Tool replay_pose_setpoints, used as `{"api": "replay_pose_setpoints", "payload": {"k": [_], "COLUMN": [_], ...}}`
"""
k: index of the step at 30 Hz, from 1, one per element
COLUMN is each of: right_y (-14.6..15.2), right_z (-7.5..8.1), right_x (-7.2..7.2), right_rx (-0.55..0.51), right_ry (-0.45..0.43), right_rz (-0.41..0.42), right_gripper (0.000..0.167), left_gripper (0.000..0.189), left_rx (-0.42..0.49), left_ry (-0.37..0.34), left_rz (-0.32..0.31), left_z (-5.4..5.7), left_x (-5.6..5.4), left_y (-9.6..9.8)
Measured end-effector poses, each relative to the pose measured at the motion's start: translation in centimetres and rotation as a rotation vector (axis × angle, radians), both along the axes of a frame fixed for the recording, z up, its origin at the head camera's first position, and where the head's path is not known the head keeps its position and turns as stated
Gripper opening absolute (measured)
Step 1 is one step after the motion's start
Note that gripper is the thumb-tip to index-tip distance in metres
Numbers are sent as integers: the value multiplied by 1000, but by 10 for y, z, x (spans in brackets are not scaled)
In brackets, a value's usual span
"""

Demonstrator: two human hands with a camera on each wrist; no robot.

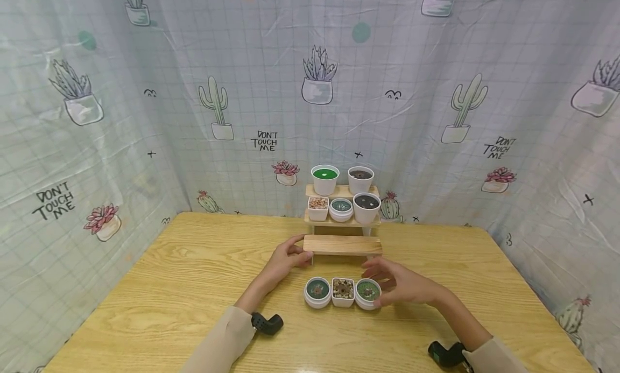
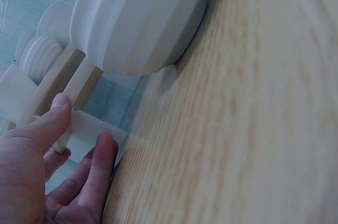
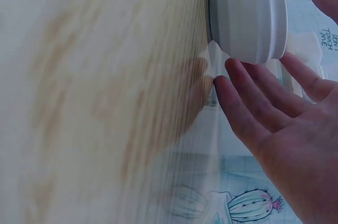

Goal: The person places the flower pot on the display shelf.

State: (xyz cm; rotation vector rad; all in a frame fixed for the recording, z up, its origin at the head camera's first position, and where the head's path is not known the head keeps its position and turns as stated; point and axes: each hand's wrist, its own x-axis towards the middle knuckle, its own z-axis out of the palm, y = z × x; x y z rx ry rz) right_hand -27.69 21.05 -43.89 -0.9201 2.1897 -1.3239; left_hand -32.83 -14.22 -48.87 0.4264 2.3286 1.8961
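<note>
My left hand grips the left end of a low wooden bench with clear legs, thumb at its front edge. In the left wrist view its other fingers curl beside the see-through leg panel. My right hand reaches round the right side of a round white pot with green filling. Seen from the right wrist, its fingers are spread close under the pot, with the thumb away from it. A square pot of pebbles and another round pot stand to the left in the same row.
Behind the bench rises a two-level wooden stand. Its upper level bears two white cups; the lower one bears a square pot, a round pot and a taller cup. A printed curtain surrounds the wooden table.
</note>
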Motion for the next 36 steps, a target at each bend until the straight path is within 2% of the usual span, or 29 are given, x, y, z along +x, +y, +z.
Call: {"api": "replay_pose_setpoints", "payload": {"k": [10,19,31,36], "right_y": [0,-1,-5,-5], "right_z": [-3,-5,-7,-7], "right_x": [1,1,2,2], "right_rx": [12,37,45,47], "right_ry": [-2,6,36,40], "right_rz": [55,48,58,57], "right_gripper": [84,80,63,61], "left_gripper": [74,75,73,73], "left_rx": [-8,-9,-10,-9], "left_ry": [-11,-11,-10,-10], "left_rz": [13,7,19,23], "left_z": [2,2,1,0], "left_x": [0,0,1,0], "left_y": [1,0,1,1]}}
